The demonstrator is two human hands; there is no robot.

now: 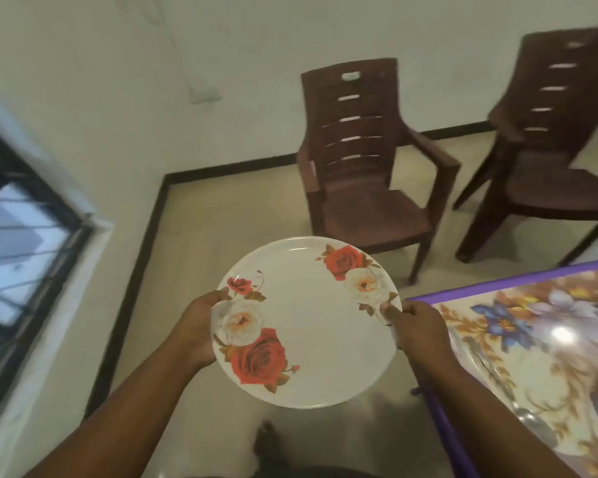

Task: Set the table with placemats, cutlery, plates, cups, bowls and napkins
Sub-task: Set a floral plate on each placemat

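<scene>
Head camera view, looking down: nearest the wearer, both forearms reach forward, and between them a round white plate printed with red and cream roses point(306, 322) is carried level over the pale tiled floor point(194, 257), not yet over any support. The left hand point(201, 327) is curled round the plate's left rim, thumb on top near the small rose; the right hand point(416, 327) pinches the opposite rim, thumb tip on the upper face. Both are closed on the plate, neither spare for anything else.

The glossy floral-printed surface with a purple border point(532, 339) lies to the plate's right, its near corner just beside the right hand, so the right hand is the nearer one and would probably lead a sideways carry. The plate being round, it has no long axis to line up. No placemat or other setting can be made out on the visible part of the surface; glare and blur hide detail.

Farther off, two dark brown slatted plastic armchairs point(366, 174) stand along the wall beyond the surface, clear of the path. A barred window point(18, 243) sits to the left.
</scene>
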